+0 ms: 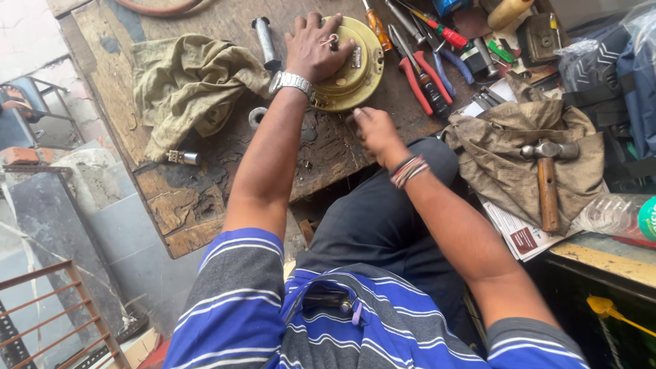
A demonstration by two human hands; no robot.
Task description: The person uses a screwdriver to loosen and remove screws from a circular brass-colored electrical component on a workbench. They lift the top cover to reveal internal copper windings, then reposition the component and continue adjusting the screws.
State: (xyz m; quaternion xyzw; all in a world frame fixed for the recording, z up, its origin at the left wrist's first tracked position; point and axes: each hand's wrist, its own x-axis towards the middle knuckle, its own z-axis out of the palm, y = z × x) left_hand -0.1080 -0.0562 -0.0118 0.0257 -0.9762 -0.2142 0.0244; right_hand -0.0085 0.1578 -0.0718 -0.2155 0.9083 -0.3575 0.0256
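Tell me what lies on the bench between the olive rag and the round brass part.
In the head view, between the olive rag and the round brass part lies a steel cylinder, with a small metal ring lower down.

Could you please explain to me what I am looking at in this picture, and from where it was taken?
The view comes from a camera on a person's head, looking down at their own arms and lap. The left hand, with a wristwatch, presses flat on a round brass-coloured disc on a worn wooden board. The right hand rests at the board's near edge, its fingers curled; whether it holds anything is unclear. Around lie a rag, red-handled pliers, screwdrivers and a hammer on a cloth.
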